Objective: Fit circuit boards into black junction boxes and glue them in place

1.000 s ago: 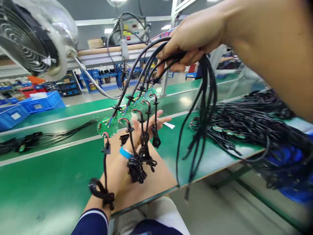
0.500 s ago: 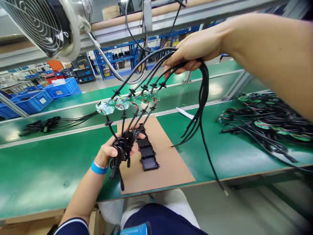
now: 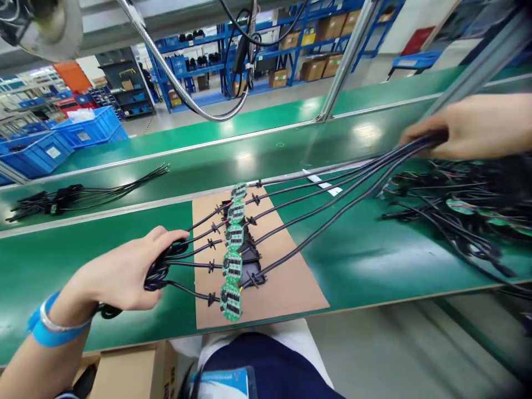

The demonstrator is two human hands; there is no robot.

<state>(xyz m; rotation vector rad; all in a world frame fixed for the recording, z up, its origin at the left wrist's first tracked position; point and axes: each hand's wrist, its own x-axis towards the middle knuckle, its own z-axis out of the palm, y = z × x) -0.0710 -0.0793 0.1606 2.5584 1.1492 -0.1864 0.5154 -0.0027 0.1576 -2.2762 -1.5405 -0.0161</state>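
Observation:
Several round green circuit boards (image 3: 231,267) hang in a column over black plastic housings (image 3: 251,265) on a cardboard sheet (image 3: 291,293). Black cables leave the boards on both sides, each with a small black grommet. My left hand (image 3: 128,271) is closed around the coiled cable bundle (image 3: 166,260) on the left. At the right, my right hand (image 3: 461,130), slightly blurred, grips the long black cables (image 3: 324,208), which run taut to the boards. Parts of the housings are hidden beneath the boards and cables.
A pile of cabled boards (image 3: 461,210) lies on the bench at right. Another cable bundle (image 3: 66,199) lies at left, and a white strip (image 3: 324,183) behind the cardboard. Blue bins (image 3: 89,130) stand far left. A metal flexible hose (image 3: 174,83) hangs overhead; a cardboard box (image 3: 128,371) sits below the bench.
My right hand has moved right and down, drawing its cables out sideways. My left hand has shifted left. The boards have come down over the housings, and the view has turned right.

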